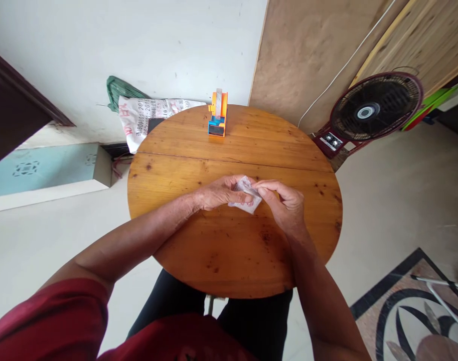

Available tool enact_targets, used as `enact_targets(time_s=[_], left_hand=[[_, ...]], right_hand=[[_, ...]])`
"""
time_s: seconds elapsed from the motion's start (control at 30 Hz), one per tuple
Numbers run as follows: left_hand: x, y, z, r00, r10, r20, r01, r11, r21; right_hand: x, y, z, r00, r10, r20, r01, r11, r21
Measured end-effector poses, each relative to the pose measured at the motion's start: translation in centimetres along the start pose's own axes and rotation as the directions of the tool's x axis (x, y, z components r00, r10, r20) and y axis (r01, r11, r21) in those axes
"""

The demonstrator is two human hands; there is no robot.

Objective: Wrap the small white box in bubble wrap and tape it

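Observation:
A small, crumpled, translucent white plastic packet (256,202) is held above the middle of the round wooden table (221,260). My left hand (223,193) grips it from the left, with the thumb lying across its front. From the right, my right hand (283,198) pinches the packet's upper right edge between thumb and forefinger. What is inside the packet is too small to make out. An orange and blue tape dispenser (218,114) with a roll of tape stands near the table's far edge.
Beyond the table's far left edge lie a printed white sack (131,123) and a green bag (121,90). A dark red fan (375,108) stands at the right behind the table. A pale blue box-like block (44,168) is on the left, and a wall rises behind the table.

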State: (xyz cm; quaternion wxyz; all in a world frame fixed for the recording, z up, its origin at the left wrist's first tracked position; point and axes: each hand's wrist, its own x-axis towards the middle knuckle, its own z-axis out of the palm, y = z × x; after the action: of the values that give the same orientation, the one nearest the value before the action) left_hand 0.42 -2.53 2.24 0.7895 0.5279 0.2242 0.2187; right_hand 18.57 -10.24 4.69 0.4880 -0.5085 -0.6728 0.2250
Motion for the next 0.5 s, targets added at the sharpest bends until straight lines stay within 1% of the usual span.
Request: enact_targets(time_s=[0.1, 0.2, 0.37, 0.5], left_hand=[[0.1, -0.2, -0.1, 0.999, 0.010, -0.033, -0.013, 0.997, -0.070], [0.2, -0.2, 0.0, 0.998, -0.003, -0.067, -0.008, 0.988, -0.156], [0.4, -0.3, 0.3, 0.996, -0.019, -0.089, -0.007, 0.960, -0.280], [0.5, -0.4, 0.4, 0.995, -0.019, -0.097, -0.014, 0.946, -0.324]], right_hand=[[0.0, 0.0, 0.2, 1.000, -0.011, -0.006, 0.011, 1.000, -0.028], [0.0, 0.2, 0.3, 0.999, -0.048, -0.011, 0.047, 0.997, -0.058], [-0.1, 0.8, 0.3, 0.984, -0.179, 0.013, 0.178, 0.970, -0.165], [-0.1, 1.2, 0.4, 0.954, -0.298, 0.037, 0.295, 0.905, -0.308]])
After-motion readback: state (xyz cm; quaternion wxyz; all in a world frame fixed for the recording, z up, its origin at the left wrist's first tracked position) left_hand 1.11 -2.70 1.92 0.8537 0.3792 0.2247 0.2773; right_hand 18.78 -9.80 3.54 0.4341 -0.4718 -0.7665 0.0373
